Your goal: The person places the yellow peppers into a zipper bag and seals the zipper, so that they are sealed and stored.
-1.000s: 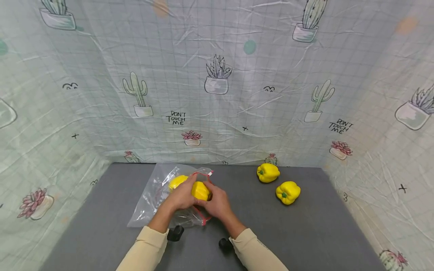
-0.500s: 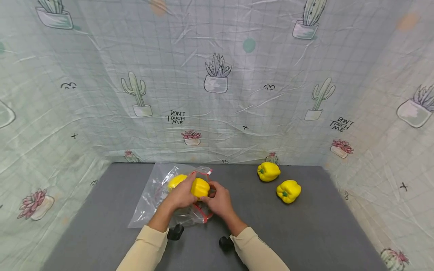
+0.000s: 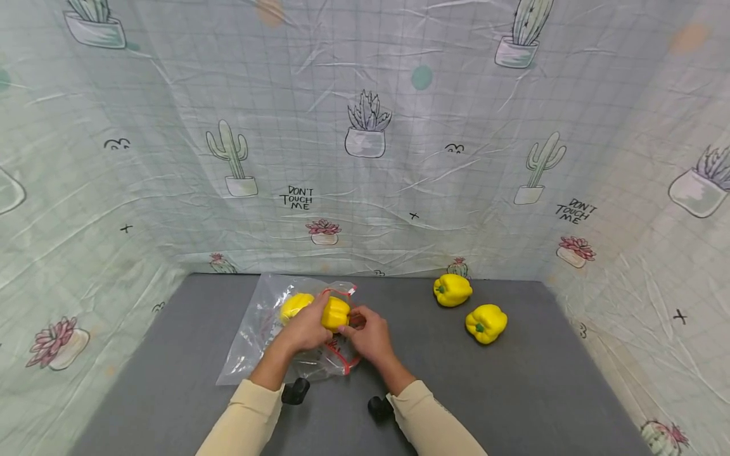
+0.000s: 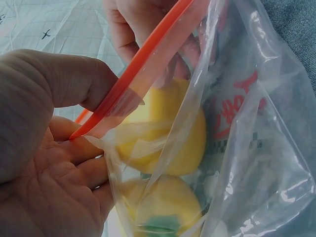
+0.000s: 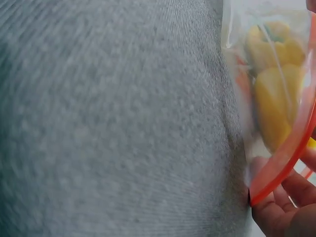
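A clear plastic zip bag (image 3: 248, 345) with a red closure lies flat. One yellow bell pepper (image 3: 295, 306) is deep inside it; a second yellow bell pepper (image 3: 336, 313) lies at its mouth. My left hand (image 3: 305, 329) holds the bag's rim, and the left wrist view shows its thumb pressed on the red strip (image 4: 133, 64). On the right, my right hand (image 3: 371, 332) reaches into the bag's mouth with curled fingers. Its fingertips touch the near pepper's outer end; in the right wrist view, plastic partly covers the thumb (image 5: 259, 165).
Two more yellow bell peppers, a back one (image 3: 453, 290) and a nearer one (image 3: 486, 323), lie to the right on the grey table (image 3: 547, 380). A patterned curtain (image 3: 399, 190) rises behind the table and along both sides.
My right hand has drawn back slightly rightward from around the near pepper to its outer end. Both bagged peppers sit slightly further left. My left hand stays put.
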`<state>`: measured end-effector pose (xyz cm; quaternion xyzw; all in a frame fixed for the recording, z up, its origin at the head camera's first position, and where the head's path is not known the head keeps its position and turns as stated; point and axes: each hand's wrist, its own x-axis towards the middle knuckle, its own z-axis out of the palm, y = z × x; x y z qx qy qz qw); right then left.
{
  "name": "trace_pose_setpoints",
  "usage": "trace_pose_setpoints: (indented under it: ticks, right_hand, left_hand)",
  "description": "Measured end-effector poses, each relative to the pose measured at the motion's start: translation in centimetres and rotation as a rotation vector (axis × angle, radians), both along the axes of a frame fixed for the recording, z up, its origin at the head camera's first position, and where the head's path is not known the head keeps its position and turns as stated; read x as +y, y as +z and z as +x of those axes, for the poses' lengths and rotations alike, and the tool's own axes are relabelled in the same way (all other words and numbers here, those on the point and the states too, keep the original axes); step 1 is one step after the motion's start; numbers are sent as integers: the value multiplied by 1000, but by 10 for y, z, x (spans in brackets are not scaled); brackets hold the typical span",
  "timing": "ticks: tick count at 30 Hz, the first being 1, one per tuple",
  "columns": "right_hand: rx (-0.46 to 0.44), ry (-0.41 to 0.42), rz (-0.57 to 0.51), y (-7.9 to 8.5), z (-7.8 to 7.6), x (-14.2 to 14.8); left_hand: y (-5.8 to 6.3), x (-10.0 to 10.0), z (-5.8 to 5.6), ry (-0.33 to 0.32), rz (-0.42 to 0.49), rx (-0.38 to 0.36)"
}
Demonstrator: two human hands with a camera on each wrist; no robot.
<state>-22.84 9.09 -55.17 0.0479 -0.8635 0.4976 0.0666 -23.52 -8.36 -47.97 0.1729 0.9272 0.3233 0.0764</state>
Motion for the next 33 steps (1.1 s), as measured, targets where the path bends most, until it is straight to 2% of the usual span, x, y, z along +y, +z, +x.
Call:
trace_pose_setpoints:
  ticks: [5,10,14,21,25,29,33]
  right_hand:
    - [-8,82,37,1,-2,5]
    - [-66,171,102,7,-4,8]
    - [-106,245,171,11,-6,8]
    - [-200,305,257,15,-11,5]
    - [-205,326,236,14,-12,6]
    - [-150,278,111,11,-10,13]
    - [-73,141,-27,6,-8,25]
  left_hand:
    - [1,-1,-1,19,-4,-11]
    - [1,-3,-1,51,-7,-41]
    - [1,-4,-1,48,-12,-41]
    - [-2,-5,-2,42,-29,-43]
    - [-3,-5,-2,39,-22,-46]
    - [-3,-4,-2,46,-11,-47]
    - [-4,-3,-2,44,-12,-38]
